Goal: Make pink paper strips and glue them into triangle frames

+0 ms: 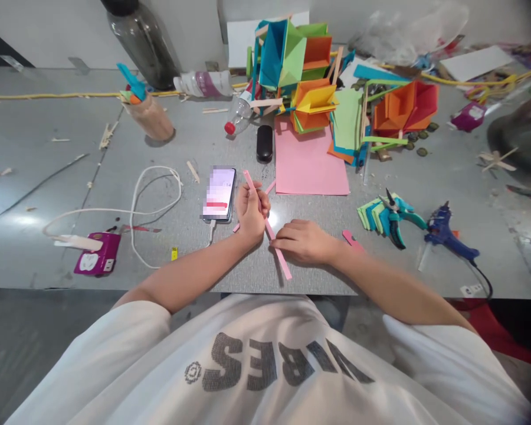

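Note:
A long pink strip (281, 260) slants from upper left to lower right near the table's front edge. My left hand (252, 211) is closed around its upper part. Lower down, the fingertips of my right hand (303, 241) are pressed together against the strip, palm down. A second pink strip (270, 188) crosses behind my left hand, with its ends showing on both sides. Beyond the hands lies a pink paper sheet (312, 168). A lit phone (220, 195) on a white cable is just left of my left hand.
Colourful folded-paper pieces (292, 59) stand at the back. Teal pliers (398, 218) and a blue glue gun (449, 233) lie to the right. On the left are a looped white cable (133, 206), a purple box (98, 254) and a wooden cup (153, 118).

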{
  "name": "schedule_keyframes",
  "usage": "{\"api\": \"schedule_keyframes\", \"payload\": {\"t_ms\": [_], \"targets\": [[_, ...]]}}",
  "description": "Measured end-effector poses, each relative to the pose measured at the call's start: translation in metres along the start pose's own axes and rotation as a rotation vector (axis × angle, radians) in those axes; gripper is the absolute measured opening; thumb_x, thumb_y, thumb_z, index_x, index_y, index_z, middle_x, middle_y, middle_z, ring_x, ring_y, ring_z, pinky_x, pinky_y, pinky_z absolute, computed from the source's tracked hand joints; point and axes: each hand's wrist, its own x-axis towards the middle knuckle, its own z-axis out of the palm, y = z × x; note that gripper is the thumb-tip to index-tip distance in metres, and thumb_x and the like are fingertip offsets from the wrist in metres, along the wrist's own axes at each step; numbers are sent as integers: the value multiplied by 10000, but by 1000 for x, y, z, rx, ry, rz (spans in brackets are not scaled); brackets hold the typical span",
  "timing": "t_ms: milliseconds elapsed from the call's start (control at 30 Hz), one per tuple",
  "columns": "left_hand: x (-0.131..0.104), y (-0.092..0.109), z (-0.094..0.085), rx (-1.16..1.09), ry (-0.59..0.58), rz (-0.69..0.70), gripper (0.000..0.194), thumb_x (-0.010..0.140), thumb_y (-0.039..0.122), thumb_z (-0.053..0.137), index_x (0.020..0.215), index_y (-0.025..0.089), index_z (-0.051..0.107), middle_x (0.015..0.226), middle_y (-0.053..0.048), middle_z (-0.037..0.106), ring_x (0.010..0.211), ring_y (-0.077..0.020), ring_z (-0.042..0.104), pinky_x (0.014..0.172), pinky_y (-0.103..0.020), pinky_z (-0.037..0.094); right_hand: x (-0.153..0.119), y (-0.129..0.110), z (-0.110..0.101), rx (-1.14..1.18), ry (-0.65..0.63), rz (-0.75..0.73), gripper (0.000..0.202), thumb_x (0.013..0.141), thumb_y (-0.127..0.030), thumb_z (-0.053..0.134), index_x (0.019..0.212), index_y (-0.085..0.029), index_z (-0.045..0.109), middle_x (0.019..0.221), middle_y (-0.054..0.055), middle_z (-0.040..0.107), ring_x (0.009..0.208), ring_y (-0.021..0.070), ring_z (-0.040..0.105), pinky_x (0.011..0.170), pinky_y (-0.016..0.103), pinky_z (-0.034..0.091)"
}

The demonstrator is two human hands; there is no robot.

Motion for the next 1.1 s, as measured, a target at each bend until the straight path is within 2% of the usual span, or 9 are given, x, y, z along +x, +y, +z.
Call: {"api": "schedule_keyframes", "payload": {"t_ms": [67,167,267,400,633,867,1100], "targets": [[-4,-2,-1,0,-29,11,489,998,705,777,1074,256,600,625,102,518,492,-81,403,480,-225,298,-1,-2,4,140,122,44,223,1152,-210,546,1234,-214,754,1039,85,781,875,195,691,789,347,521],[-11,-2,-2,54,-87,10,463,1032,688,752,1112,246,640,664,77,563,534,-87,430,515,-229,332,-1,-4,7,429,335,213,220,1180,-304,553,1191,-230,760,1110,104,755,980,207,734,863,363,601],[-19,1,-2,119,-163,-1,474,1049,707,720,1106,239,665,660,67,539,553,-96,414,533,-241,327,1,-6,7,667,442,354,335,1208,-447,528,1065,-229,738,983,72,747,943,209,743,866,368,614],[-27,4,0,158,-234,1,479,1061,731,687,1079,252,660,630,75,468,534,-106,385,529,-261,317,-1,-7,5,816,395,483,456,1202,-558,514,1001,-213,733,906,50,737,772,166,672,743,319,572],[-34,6,2,170,-318,18,430,1095,685,661,1099,255,653,613,83,421,512,-105,343,519,-271,311,-8,-9,3,1035,418,569,303,1146,-460,692,1026,-192,768,886,37,763,666,121,629,629,266,529],[-41,8,-2,142,-379,-69,429,1109,676,637,1091,247,635,633,81,431,525,-106,358,539,-265,335,-11,-11,-2,1031,400,561,309,1146,-459,693,994,-199,761,852,41,753,750,157,695,699,298,571],[-49,10,-7,133,-437,-174,395,1129,645,597,1078,253,599,650,66,454,538,-117,399,533,-272,341,-15,-17,-8,1031,362,485,213,1175,-378,648,1106,-210,759,855,23,725,787,154,695,739,294,582]]}}
